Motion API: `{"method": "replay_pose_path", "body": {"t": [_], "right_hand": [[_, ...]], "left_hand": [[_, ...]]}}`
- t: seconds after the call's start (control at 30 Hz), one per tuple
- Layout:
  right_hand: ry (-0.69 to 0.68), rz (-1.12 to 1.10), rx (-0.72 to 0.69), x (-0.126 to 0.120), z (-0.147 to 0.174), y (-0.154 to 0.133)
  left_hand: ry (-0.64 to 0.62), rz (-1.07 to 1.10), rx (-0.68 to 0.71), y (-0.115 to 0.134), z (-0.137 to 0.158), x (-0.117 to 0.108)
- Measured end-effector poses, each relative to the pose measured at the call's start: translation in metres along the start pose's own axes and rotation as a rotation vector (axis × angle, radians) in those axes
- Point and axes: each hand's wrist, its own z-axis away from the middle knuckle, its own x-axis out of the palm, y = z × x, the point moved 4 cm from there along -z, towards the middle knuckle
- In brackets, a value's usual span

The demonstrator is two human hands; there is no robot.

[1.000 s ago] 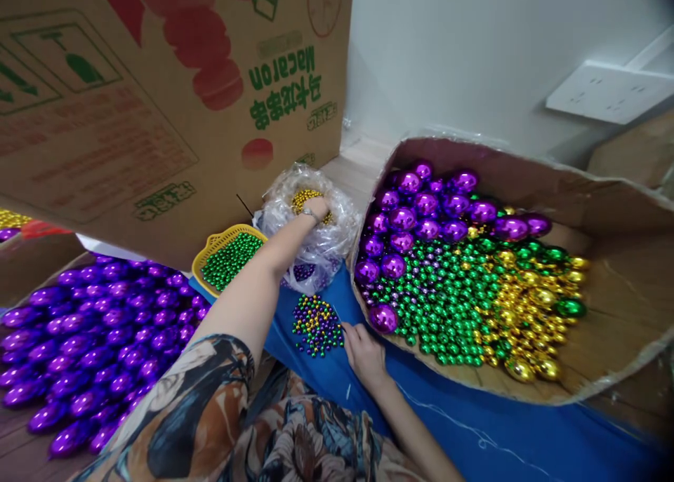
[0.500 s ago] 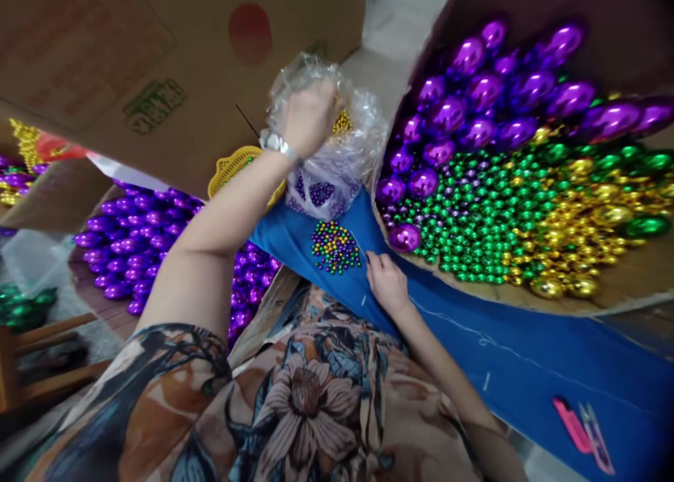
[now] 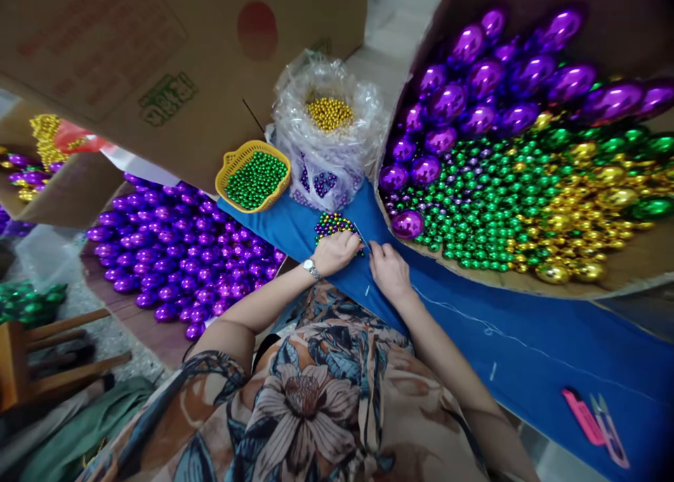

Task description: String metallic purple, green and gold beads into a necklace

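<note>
A small pile of green, gold and purple beads (image 3: 335, 222) lies on the blue cloth (image 3: 447, 320). My left hand (image 3: 335, 252), with a watch at its wrist, is closed at the front edge of this pile; what its fingertips hold, if anything, is hidden. Just to its right, my right hand (image 3: 390, 270) pinches a thin needle (image 3: 361, 234) that points up and left over the beads. White thread (image 3: 487, 325) runs from near the right hand across the cloth.
Beyond the pile stand a yellow basket (image 3: 282, 189) of green beads and a plastic bag (image 3: 295, 82) holding gold and purple beads. A large carton (image 3: 621, 296) of shiny baubles borders the right. Purple baubles (image 3: 173, 257) fill a box at left. Pink-handled snips (image 3: 608, 429) lie lower right.
My left hand has come back from the plastic bag to the bead pile, beside my right hand. The basket is now uncovered. My right hand has stayed nearly in place with the needle.
</note>
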Motion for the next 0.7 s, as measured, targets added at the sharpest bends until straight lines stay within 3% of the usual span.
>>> {"method": "replay_pose_path", "body": {"t": [0.37, 0.7], "right_hand": [[-0.009, -0.002, 0.007, 0.000, 0.001, -0.001], [-0.058, -0.022, 0.016, -0.003, 0.002, -0.001]], "left_hand": [[0.077, 0.092, -0.003, 0.000, 0.008, 0.010], [0.357, 0.324, -0.059, -0.031, 0.036, -0.002]]}}
